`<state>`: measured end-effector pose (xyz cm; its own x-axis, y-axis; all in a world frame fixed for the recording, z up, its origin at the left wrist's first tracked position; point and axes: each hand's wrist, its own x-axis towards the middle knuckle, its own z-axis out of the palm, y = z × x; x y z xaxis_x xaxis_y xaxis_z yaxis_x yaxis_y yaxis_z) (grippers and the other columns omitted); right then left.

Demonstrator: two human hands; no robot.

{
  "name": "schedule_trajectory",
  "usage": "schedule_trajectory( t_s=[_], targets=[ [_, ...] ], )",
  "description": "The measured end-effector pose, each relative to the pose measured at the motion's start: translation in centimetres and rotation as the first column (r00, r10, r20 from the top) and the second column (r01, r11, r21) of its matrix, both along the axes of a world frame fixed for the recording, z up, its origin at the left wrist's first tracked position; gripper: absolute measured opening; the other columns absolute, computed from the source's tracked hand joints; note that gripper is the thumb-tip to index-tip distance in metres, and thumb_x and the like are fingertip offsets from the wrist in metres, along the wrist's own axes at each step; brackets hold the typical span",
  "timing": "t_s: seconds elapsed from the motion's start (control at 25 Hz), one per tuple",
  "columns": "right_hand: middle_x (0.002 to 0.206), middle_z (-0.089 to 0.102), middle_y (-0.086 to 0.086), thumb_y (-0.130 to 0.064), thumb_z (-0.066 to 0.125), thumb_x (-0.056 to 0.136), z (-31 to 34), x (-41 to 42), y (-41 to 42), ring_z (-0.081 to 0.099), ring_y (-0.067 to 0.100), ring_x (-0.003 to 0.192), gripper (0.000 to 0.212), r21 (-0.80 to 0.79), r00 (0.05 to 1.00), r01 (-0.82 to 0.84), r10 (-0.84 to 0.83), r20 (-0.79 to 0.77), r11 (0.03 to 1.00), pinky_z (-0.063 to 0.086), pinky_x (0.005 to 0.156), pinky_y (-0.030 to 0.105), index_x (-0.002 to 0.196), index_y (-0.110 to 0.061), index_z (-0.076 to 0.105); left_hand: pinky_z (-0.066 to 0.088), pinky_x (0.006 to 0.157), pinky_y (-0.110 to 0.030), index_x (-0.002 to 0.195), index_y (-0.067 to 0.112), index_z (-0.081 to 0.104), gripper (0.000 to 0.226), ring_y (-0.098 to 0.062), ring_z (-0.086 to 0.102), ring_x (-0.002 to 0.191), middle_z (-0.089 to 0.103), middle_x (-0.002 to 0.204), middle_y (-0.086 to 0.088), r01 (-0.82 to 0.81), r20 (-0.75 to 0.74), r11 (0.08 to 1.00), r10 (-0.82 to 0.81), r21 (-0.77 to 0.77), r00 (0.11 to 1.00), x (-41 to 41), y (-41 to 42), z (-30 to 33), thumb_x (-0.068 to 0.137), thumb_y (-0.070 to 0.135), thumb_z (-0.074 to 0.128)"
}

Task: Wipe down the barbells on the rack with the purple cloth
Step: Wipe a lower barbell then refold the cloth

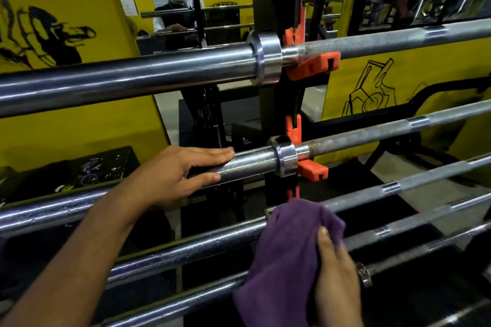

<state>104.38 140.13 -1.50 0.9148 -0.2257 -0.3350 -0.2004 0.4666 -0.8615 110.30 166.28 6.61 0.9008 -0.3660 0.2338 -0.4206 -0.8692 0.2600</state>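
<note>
Several chrome barbells lie across a black rack with orange hooks [313, 171]. My left hand [176, 174] rests on the sleeve of the second barbell [252, 163], fingers straight over the top and thumb along the front. My right hand [337, 276] grips the purple cloth [287, 252], which is draped over the third barbell [191, 249] just right of the rack post. The cloth hides that bar's collar and hangs down over a lower bar. The top barbell [132, 79] runs across the frame, untouched.
The black rack upright [276, 2] stands in the centre. Behind it a mirror and yellow walls show gym machines and people. Lower bars [170, 308] cross near my forearms. A dark bench or box [74, 172] sits at the left.
</note>
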Motion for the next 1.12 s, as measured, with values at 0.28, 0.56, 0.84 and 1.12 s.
schedule_trajectory(
  t_s=[0.28,0.56,0.84,1.12],
  targets=[
    [0.101,0.075,0.002,-0.028,0.051,0.104,0.8,4.0,6.7,0.073,0.013,0.089,0.020,0.235,0.974,0.079,-0.125,0.189,0.969,0.057,0.071,0.027,0.116,-0.021,0.066,0.040,0.076,-0.003,0.140,0.053,0.044,0.051,0.016,0.037,0.131,0.036,0.141,0.045,0.014,-0.001,1.000,-0.014,0.016,1.000,0.1,0.0,0.0,0.090,0.054,0.051],
    [0.088,0.074,0.006,-0.021,0.066,0.096,1.0,5.4,4.6,0.069,0.019,0.079,0.021,0.420,0.992,0.010,-0.060,0.108,0.908,0.058,0.084,0.042,0.111,-0.008,0.072,0.037,0.104,-0.016,0.143,0.045,0.047,0.051,0.013,0.039,0.134,0.042,0.145,0.036,0.038,-0.015,0.999,-0.038,-0.012,0.999,0.3,0.4,-0.1,0.093,0.054,0.055],
    [0.073,0.061,0.001,-0.032,0.082,0.078,0.5,3.4,4.5,0.056,0.017,0.073,0.024,0.213,0.940,0.094,-0.157,0.303,0.973,0.050,0.070,0.037,0.079,-0.014,0.065,0.033,0.093,0.002,0.141,0.048,0.047,0.049,0.019,0.037,0.131,0.043,0.143,0.036,0.033,-0.007,0.999,-0.033,-0.021,0.999,0.1,0.2,0.2,0.093,0.051,0.056],
    [0.100,0.058,-0.010,-0.034,0.071,0.091,6.5,7.4,-0.2,0.058,0.007,0.088,0.027,-0.742,0.727,0.421,0.295,0.620,0.521,0.050,0.070,0.032,0.109,-0.023,0.054,0.052,0.098,-0.032,0.142,0.047,0.046,0.046,0.011,0.042,0.132,0.041,0.144,0.038,0.025,0.001,1.000,-0.025,-0.019,1.000,-0.1,0.1,0.2,0.097,0.052,0.052]
  ],
)
